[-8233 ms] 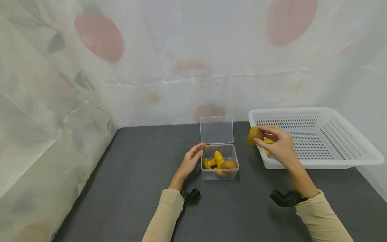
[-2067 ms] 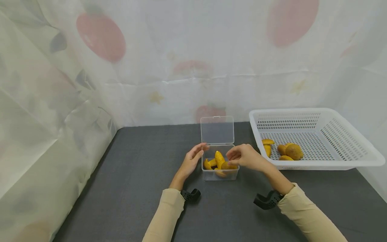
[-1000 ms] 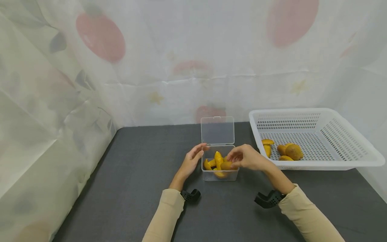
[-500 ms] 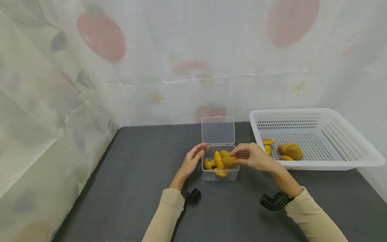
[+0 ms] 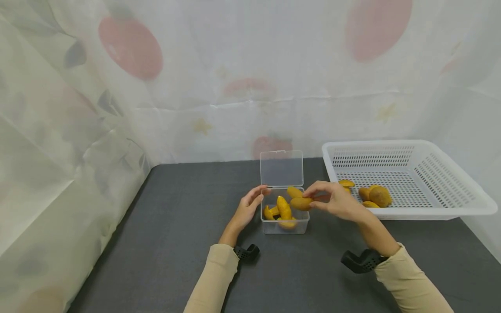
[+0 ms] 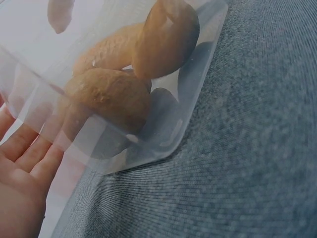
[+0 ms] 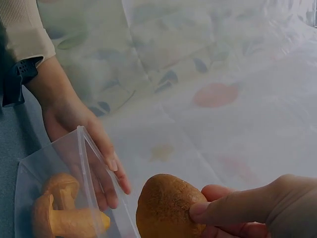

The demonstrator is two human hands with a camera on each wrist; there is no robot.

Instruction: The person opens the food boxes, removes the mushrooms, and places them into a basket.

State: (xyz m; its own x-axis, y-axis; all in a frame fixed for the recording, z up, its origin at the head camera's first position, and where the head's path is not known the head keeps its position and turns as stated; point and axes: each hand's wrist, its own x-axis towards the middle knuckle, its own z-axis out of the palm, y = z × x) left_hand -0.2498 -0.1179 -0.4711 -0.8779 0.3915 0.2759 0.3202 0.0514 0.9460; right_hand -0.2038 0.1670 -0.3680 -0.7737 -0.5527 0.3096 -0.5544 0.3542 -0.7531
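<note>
My right hand (image 5: 338, 202) pinches a yellow-brown mushroom (image 5: 301, 204) between thumb and fingers, above the right rim of a clear plastic box (image 5: 270, 226). Two rounded parts show at the fingertips; I cannot tell whether they are one mushroom or two. In the right wrist view, the held mushroom's cap (image 7: 168, 206) is close beside the box wall. Fairly straight fingers of my left hand (image 5: 246, 206) rest against the box's left side, as the left wrist view also shows. Several yellow mushrooms (image 5: 283, 208) lie inside the box, whose hinged lid (image 5: 282, 168) stands upright at the back.
A white perforated basket (image 5: 450, 211) stands to the right, with several mushrooms (image 5: 380, 196) at its left end. Dark grey cloth (image 5: 188, 226) covers the table. Patterned sheets (image 5: 219, 65) hang behind and at the left.
Earlier my right hand held a mushroom by the basket's left rim, then came to the box. Within the last second it has lifted a mushroom up and rightward. My left hand stays put.
</note>
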